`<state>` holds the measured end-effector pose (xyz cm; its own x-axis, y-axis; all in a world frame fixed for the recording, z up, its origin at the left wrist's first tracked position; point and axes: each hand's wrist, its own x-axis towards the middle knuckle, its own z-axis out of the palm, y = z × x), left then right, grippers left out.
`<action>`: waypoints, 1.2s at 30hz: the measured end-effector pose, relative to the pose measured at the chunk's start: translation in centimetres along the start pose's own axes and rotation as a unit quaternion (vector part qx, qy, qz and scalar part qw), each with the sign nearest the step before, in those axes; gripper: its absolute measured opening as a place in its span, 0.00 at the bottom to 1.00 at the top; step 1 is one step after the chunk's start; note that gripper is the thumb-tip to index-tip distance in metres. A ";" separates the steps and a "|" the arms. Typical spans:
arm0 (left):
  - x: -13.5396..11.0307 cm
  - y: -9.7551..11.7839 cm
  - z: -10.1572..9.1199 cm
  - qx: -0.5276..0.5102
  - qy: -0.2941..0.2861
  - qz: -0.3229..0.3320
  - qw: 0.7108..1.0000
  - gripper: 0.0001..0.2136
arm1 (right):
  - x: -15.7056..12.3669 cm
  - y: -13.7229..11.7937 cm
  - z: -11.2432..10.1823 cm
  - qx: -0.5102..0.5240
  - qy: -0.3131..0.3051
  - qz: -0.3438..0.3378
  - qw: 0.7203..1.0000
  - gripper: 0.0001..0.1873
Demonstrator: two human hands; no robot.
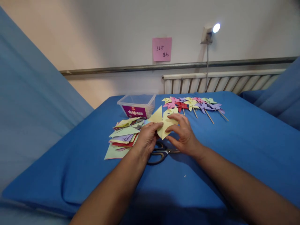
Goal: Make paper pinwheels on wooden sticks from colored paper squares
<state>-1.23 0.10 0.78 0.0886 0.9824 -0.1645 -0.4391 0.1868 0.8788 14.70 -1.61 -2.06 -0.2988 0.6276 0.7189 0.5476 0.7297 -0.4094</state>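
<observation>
Between my two hands is a piece of pale yellow paper, cut into pointed flaps. My left hand pinches it near the middle, thumb on top. With bent fingers, my right hand grips the paper's right side. Below the paper, scissors with dark handles lie on the blue cloth, partly covered by my hands. Close to my left hand is a stack of coloured paper in green, yellow, purple and red.
A clear plastic box with a purple label stands behind the stack. Several paper pinwheels on wooden sticks lie at the back right of the blue-covered table. A rail and a radiator run along the wall.
</observation>
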 end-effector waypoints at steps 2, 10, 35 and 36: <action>-0.1 -0.1 0.0 0.011 0.008 -0.007 1.000 0.10 | 0.0 0.1 0.1 0.008 0.019 0.002 1.000 0.04; -0.5 0.0 0.4 0.031 0.007 -0.030 0.999 0.12 | 0.2 -0.2 0.2 0.106 0.082 0.109 0.985 0.05; -0.2 -0.9 0.3 0.141 0.019 -0.046 0.989 0.16 | 0.4 1.5 0.2 0.108 0.034 0.226 0.967 0.08; -0.2 -0.9 0.3 0.140 0.018 -0.048 0.989 0.16 | 0.4 1.5 0.1 0.104 0.028 0.221 0.969 0.08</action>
<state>-0.59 -0.23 0.18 0.0828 0.9607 -0.2648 -0.1641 0.2752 0.9473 15.30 -0.22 -2.46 -0.0254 0.8800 0.4743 0.4411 0.4356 -0.7847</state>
